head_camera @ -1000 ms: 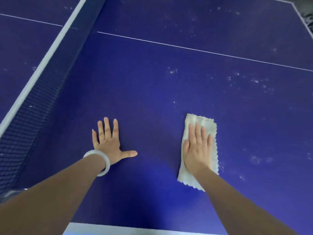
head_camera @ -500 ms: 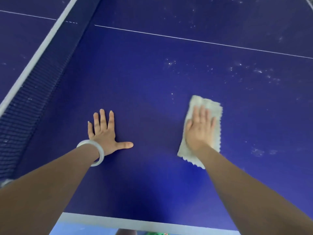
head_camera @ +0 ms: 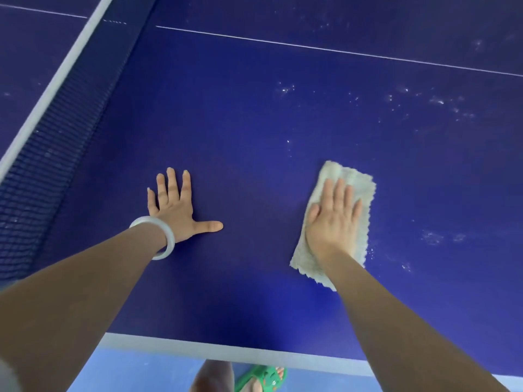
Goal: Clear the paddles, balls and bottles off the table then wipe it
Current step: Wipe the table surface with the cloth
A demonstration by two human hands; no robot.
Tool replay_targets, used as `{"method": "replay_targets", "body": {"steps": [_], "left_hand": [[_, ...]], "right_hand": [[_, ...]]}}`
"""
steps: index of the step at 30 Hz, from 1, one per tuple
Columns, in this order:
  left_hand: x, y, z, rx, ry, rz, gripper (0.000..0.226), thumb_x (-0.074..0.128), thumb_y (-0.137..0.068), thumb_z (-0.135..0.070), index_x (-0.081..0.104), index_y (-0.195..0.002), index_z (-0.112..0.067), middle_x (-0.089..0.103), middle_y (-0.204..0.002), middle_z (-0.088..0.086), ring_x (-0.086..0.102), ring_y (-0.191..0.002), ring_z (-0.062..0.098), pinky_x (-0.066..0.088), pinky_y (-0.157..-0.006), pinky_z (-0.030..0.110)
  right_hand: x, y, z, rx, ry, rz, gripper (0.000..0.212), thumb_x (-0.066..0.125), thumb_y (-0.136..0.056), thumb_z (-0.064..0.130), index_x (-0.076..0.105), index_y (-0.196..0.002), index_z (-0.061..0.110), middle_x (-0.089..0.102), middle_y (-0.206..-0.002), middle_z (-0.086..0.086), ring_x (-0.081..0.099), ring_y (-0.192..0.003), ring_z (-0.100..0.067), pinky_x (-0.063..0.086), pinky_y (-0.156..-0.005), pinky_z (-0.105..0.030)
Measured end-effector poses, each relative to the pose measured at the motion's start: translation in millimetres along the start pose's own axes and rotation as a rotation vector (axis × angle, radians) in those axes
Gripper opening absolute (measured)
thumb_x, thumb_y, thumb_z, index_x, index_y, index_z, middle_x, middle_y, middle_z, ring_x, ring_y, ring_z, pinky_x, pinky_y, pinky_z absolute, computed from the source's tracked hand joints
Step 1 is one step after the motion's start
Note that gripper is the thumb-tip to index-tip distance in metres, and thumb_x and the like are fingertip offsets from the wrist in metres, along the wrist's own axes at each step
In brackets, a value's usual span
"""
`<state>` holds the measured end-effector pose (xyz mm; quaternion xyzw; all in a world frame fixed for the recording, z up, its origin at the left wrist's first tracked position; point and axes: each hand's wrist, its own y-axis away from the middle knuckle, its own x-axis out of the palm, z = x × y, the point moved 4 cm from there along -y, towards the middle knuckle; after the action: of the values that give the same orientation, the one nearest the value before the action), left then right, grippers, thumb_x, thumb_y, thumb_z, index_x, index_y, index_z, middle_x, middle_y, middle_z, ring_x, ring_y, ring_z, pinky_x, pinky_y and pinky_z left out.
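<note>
A dark blue table tennis table fills the view. My right hand lies flat, palm down, on a folded pale cloth and presses it onto the table surface. My left hand rests flat on the bare table with fingers spread, a white bangle on its wrist. Neither paddles, balls nor bottles show in this view. White dusty specks dot the surface to the far right of the cloth.
The dark net with its white top band runs diagonally along the left. A thin white centre line crosses the far side. The table's white near edge lies below my arms, with blue floor and a green sandal beneath.
My right hand pushed the cloth away from me across the table, then stayed about there. The left hand stayed planted. The view tilted down, showing the near edge and floor.
</note>
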<state>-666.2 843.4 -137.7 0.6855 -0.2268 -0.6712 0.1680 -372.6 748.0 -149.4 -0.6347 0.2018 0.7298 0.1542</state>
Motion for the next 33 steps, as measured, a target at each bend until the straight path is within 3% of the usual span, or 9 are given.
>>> {"method": "replay_targets", "body": {"steps": [3,6,9,12,15,17,23,27,33], "left_hand": [[-0.4,2.6,-0.7,-0.001,-0.011,-0.003,0.141,0.052,-0.059,-0.092,-0.031,-0.149,-0.022,-0.037,-0.156,0.009,-0.031,-0.145,0.03,-0.011,-0.12,0.051],[-0.8,3.3,-1.3,-0.001,-0.015,-0.034,0.14,0.051,-0.059,-0.091,-0.028,-0.151,-0.022,-0.033,-0.158,0.01,-0.027,-0.146,0.031,-0.008,-0.121,0.051],[0.2,3.2,-0.7,0.008,-0.009,-0.06,0.14,0.052,-0.058,-0.091,-0.026,-0.151,-0.022,-0.032,-0.158,0.01,-0.027,-0.147,0.03,-0.008,-0.121,0.051],[2.2,1.1,0.6,0.01,0.0,-0.06,0.14,0.053,-0.058,-0.09,-0.026,-0.151,-0.022,-0.032,-0.158,0.009,-0.027,-0.147,0.03,-0.009,-0.12,0.051],[0.2,1.6,0.8,0.01,0.018,-0.067,0.139,0.054,-0.059,-0.09,-0.025,-0.152,-0.023,-0.031,-0.159,0.008,-0.027,-0.147,0.028,-0.01,-0.12,0.05],[0.7,3.1,0.6,0.006,0.023,-0.07,0.139,0.055,-0.06,-0.089,-0.025,-0.152,-0.023,-0.031,-0.159,0.008,-0.027,-0.147,0.028,-0.01,-0.12,0.05],[-13.5,13.9,-10.7,-0.041,0.025,-0.047,0.133,0.065,-0.066,-0.08,-0.014,-0.156,-0.021,-0.023,-0.162,0.01,-0.017,-0.15,0.031,0.002,-0.122,0.051],[-8.2,43.2,-72.5,0.127,0.02,-0.238,0.098,0.058,-0.089,-0.059,0.005,-0.157,-0.014,-0.017,-0.162,0.012,-0.013,-0.151,0.031,0.003,-0.123,0.047],[46.9,63.5,-147.6,0.109,-0.007,-0.164,0.108,0.024,-0.085,-0.082,-0.02,-0.153,-0.011,-0.025,-0.161,0.013,-0.022,-0.148,0.033,-0.007,-0.122,0.049]], "right_hand": [[4.1,26.7,34.3,0.075,-0.034,-0.016,0.062,0.012,-0.101,0.034,0.003,-0.158,0.012,0.001,-0.165,-0.012,-0.001,-0.153,-0.031,0.003,-0.122,-0.054],[16.4,87.7,97.2,-0.318,-0.043,0.021,0.062,0.018,-0.102,0.034,0.007,-0.158,0.011,0.002,-0.166,-0.012,-0.002,-0.153,-0.031,0.003,-0.122,-0.055],[22.1,123.5,92.9,-0.59,-0.005,0.084,0.06,0.021,-0.103,0.035,0.011,-0.159,0.014,0.003,-0.166,-0.007,-0.001,-0.153,-0.027,0.006,-0.123,-0.053],[13.9,100.8,33.3,-0.463,0.024,0.038,0.061,0.026,-0.098,0.034,0.022,-0.157,0.018,0.015,-0.165,-0.005,0.013,-0.152,-0.028,0.008,-0.122,-0.051],[5.2,64.9,-22.5,-0.106,0.015,0.002,0.064,0.012,-0.097,0.036,0.014,-0.159,0.018,0.01,-0.166,-0.004,0.006,-0.153,-0.025,0.005,-0.123,-0.05],[5.5,64.6,-21.1,-0.004,0.001,-0.02,0.065,0.007,-0.097,0.037,0.008,-0.159,0.016,0.005,-0.166,-0.007,0.002,-0.153,-0.027,0.003,-0.123,-0.051],[15.4,113.4,24.0,-0.362,0.026,0.045,0.06,0.013,-0.102,0.035,0.008,-0.159,0.015,0.001,-0.166,-0.008,-0.004,-0.153,-0.028,0.008,-0.122,-0.054],[12.0,137.7,-5.1,-0.429,0.028,0.062,0.06,0.024,-0.102,0.035,0.014,-0.158,0.016,0.005,-0.166,-0.004,-0.001,-0.153,-0.026,0.011,-0.121,-0.052],[1.3,137.3,-80.6,-0.506,0.083,0.079,0.061,0.027,-0.101,0.035,0.014,-0.159,0.02,0.003,-0.166,0.0,-0.001,-0.153,-0.023,0.01,-0.121,-0.049]]}}
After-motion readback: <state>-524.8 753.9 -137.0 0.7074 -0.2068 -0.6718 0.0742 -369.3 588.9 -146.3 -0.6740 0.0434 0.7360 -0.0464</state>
